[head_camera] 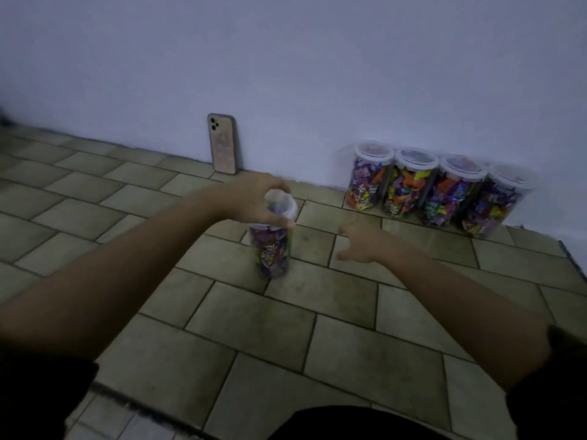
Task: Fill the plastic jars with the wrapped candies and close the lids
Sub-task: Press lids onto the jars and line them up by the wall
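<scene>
A clear plastic jar (273,250) full of wrapped candies stands upright on the tiled mat in the middle of the head view. My left hand (254,200) grips its white lid (283,205) from above, fingers curled round the rim. My right hand (360,241) hovers to the right of the jar, apart from it, with fingers spread and holding nothing. Several more filled jars with white lids (440,188) stand in a row against the wall at the right.
A phone (222,143) in a patterned case leans upright against the white wall behind the jar. The tile-patterned mat (222,312) covers the floor; its edge runs along the right side and near bottom left.
</scene>
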